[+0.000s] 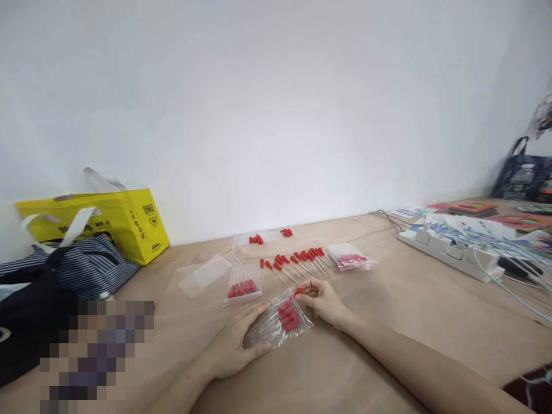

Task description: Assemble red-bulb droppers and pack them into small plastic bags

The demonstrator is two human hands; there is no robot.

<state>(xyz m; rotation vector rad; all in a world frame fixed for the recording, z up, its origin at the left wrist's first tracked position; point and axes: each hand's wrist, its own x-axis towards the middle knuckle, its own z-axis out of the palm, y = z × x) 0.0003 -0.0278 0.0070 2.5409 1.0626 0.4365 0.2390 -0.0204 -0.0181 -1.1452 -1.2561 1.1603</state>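
A clear zip bag [269,328] holding several red-bulbed droppers lies in front of me. My left hand [235,339] steadies its left end, thumb on the near side and fingers on the far side. At the bag's far right edge, my right hand [321,302] pinches a dropper by its red bulb [298,292]; its stem is hard to see. Beyond my hands, loose droppers [302,257] lie in an uneven row, bulbs pointing away. Another filled zip bag [244,283] is to their left, and a stack of filled bags [351,257] is to their right.
Flat plastic bags [204,275] lie at the left. Near the wall are more red bulbs [256,239] on clear plastic. A white power strip [448,253] with tangled cables takes up the right side. A yellow bag [146,224] and a striped bag [101,264] stand at the left.
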